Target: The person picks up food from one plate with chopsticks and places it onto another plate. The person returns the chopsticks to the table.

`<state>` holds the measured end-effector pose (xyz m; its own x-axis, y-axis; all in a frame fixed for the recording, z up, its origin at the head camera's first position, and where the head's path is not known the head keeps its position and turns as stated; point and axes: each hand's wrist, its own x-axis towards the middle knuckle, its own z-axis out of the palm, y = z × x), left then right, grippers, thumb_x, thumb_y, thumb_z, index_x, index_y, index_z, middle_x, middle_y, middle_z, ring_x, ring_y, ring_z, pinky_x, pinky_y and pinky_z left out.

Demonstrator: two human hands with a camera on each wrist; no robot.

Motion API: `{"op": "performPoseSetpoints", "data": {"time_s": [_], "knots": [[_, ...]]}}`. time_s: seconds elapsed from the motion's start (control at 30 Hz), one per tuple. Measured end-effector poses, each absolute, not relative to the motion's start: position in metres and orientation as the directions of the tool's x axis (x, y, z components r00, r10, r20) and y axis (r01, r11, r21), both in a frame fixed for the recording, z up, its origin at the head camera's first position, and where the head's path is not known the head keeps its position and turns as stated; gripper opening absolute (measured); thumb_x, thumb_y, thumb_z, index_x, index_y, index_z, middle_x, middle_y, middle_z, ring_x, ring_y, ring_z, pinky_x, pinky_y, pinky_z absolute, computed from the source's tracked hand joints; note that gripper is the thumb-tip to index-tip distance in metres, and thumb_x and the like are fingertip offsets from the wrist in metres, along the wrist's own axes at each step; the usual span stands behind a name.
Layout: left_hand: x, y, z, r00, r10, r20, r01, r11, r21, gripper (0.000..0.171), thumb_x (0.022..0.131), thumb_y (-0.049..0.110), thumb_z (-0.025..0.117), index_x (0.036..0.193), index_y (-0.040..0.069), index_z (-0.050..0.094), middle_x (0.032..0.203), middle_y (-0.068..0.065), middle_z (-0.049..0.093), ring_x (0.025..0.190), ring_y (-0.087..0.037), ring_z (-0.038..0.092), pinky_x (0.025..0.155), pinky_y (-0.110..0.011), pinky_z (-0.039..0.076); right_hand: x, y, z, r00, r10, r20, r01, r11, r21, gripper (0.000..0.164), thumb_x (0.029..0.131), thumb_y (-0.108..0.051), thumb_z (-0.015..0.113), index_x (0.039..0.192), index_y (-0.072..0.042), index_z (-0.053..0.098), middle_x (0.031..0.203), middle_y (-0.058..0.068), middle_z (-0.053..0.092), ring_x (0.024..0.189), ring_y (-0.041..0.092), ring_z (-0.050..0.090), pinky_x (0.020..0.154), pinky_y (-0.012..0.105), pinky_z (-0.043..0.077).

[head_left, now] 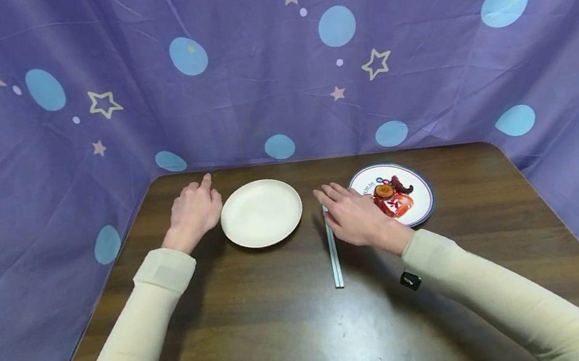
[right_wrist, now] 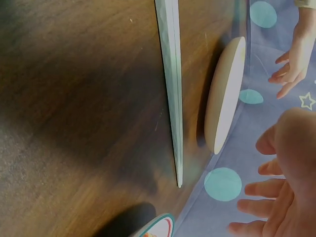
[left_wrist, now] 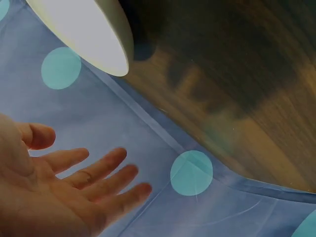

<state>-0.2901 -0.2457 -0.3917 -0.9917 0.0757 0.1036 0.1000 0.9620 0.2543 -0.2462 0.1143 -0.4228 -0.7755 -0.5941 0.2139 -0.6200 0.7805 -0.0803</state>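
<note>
My left hand (head_left: 196, 208) hovers at the left of a plain cream plate (head_left: 262, 214), its fingers relaxed and holding nothing. In the left wrist view the left hand's fingers (left_wrist: 106, 170) are spread apart. My right hand (head_left: 353, 214) is over the table between the cream plate and a patterned plate (head_left: 425, 205), palm down, with nothing in it. Beneath its fingers lies a pair of pale green chopsticks (head_left: 335, 261), side by side and pointing away from me. On the patterned plate sit a brown round slice (head_left: 384, 191), a dark red tentacle-like piece (head_left: 401, 185) and an orange-red shrimp-like piece (head_left: 402, 205).
The brown wooden table (head_left: 269, 346) has rounded far corners. A purple curtain (head_left: 277, 101) with stars and blue dots hangs close along its back and sides. A small black device (head_left: 410, 280) is at my right wrist.
</note>
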Motion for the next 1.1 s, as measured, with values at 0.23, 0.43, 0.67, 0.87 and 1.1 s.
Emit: {"op": "performPoseSetpoints", "data": {"time_s": [0.23, 0.43, 0.67, 0.87, 1.1], "knots": [[-0.291, -0.249, -0.397, -0.994, 0.076, 0.083, 0.098, 0.944, 0.316, 0.058, 0.106, 0.02, 0.033, 0.156, -0.008, 0.039, 0.14, -0.039, 0.049, 0.126, -0.061, 0.051, 0.101, -0.073, 0.049, -0.24, 0.114, -0.427, -0.733, -0.633, 0.25, -0.654, 0.757, -0.001, 0.048, 0.097, -0.017, 0.064, 0.143, -0.002, 0.061, 0.127, 0.017, 0.07, 0.117, 0.038, 0.066, 0.102, 0.06, 0.054], [-0.293, -0.253, -0.401, -0.997, 0.059, 0.056, 0.076, 0.93, 0.36, 0.057, 0.102, 0.015, 0.039, 0.155, -0.007, 0.041, 0.14, -0.041, 0.052, 0.122, -0.061, 0.055, 0.099, -0.07, 0.052, -0.238, 0.114, -0.43, -0.711, -0.656, 0.254, -0.679, 0.734, -0.004, 0.022, 0.091, -0.01, 0.068, 0.113, -0.006, 0.068, 0.1, 0.011, 0.071, 0.09, 0.035, 0.069, 0.075, 0.054, 0.06], [-0.296, -0.256, -0.402, -0.995, 0.065, -0.08, 0.026, 0.91, 0.413, 0.063, 0.104, 0.021, 0.042, 0.16, -0.006, 0.03, 0.129, -0.038, 0.06, 0.116, -0.054, 0.061, 0.102, -0.063, 0.052, -0.232, 0.115, -0.429, -0.701, -0.695, 0.159, -0.711, 0.7, -0.069, 0.02, 0.089, -0.003, 0.071, 0.109, -0.004, 0.07, 0.092, 0.011, 0.065, 0.082, 0.035, 0.067, 0.063, 0.052, 0.061], [-0.298, -0.254, -0.406, -0.974, 0.101, -0.204, -0.005, 0.888, 0.461, 0.063, 0.105, 0.017, 0.047, 0.159, -0.009, 0.029, 0.087, -0.022, 0.068, 0.065, -0.03, 0.07, 0.064, -0.039, 0.062, -0.224, 0.115, -0.427, -0.676, -0.734, 0.069, -0.737, 0.675, -0.047, 0.027, 0.083, -0.002, 0.075, 0.11, -0.005, 0.071, 0.093, 0.01, 0.062, 0.082, 0.032, 0.065, 0.061, 0.049, 0.061], [-0.3, -0.253, -0.413, -0.947, 0.141, -0.288, -0.013, 0.881, 0.472, 0.066, 0.098, 0.009, 0.048, 0.158, -0.013, 0.03, 0.129, -0.042, 0.057, 0.063, -0.027, 0.072, 0.054, -0.035, 0.065, -0.217, 0.114, -0.428, -0.664, -0.748, 0.025, -0.748, 0.664, -0.012, 0.034, 0.083, -0.008, 0.083, 0.115, -0.008, 0.071, 0.095, 0.008, 0.062, 0.084, 0.03, 0.066, 0.064, 0.048, 0.061]]}}
